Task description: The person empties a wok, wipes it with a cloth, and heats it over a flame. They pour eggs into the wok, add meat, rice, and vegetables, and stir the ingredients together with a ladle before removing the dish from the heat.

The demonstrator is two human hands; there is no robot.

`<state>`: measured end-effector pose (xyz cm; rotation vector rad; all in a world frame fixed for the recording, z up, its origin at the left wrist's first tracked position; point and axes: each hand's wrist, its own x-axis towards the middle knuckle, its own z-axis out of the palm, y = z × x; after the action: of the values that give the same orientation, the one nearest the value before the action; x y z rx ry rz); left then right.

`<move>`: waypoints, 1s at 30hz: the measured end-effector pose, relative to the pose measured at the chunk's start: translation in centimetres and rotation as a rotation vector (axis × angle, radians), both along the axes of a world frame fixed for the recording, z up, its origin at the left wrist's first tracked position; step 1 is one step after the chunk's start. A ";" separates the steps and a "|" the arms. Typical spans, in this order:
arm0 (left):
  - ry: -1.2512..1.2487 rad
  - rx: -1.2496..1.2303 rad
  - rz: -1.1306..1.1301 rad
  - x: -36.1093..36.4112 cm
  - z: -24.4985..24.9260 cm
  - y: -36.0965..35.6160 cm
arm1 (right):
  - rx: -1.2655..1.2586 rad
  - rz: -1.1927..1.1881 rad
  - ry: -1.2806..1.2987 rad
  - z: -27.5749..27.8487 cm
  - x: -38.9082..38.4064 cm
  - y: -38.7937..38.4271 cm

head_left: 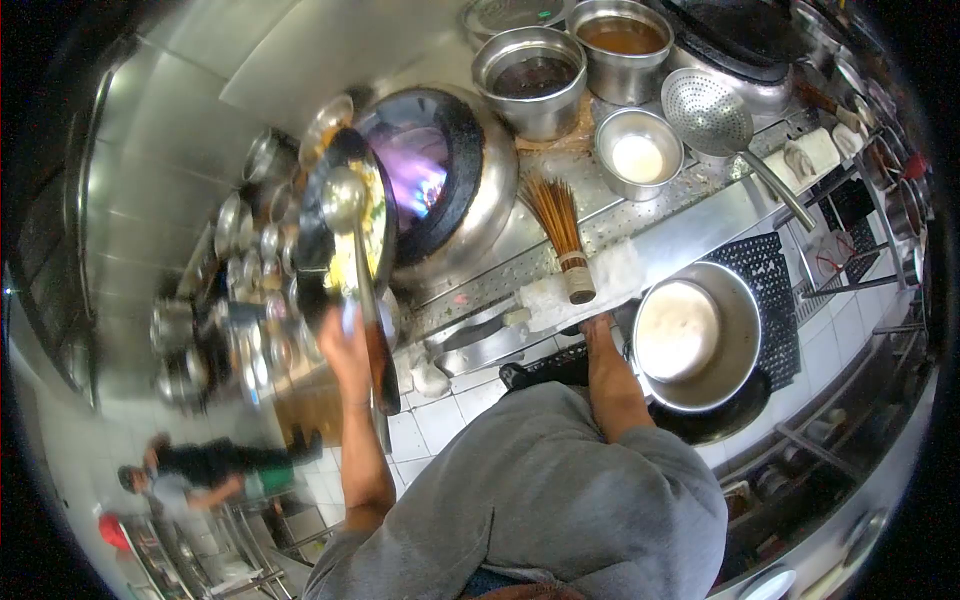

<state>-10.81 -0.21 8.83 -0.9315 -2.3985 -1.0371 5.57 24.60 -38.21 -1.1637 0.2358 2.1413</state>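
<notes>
Ladle (345, 200) was gripped by its handle in the left hand (345, 345), against the tilted wok (312, 235) at ten o'clock. Whether the right hand (597, 328), laid at the tabletop (680, 235) edge, was clenched could not be told.

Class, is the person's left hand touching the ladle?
Touching. The head view shows the left hand wrapped round the handle of the ladle, though motion blurs it.
</notes>
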 end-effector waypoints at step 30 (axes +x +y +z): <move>0.172 -0.349 -0.131 2.3 0.4 2.6 | 0.336 0.903 -0.084 6.6 5.0 -2.6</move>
<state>-8.53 2.40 9.21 -1.2536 -2.4399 -0.5579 10.57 22.04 -31.64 -1.2828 -0.8077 2.7067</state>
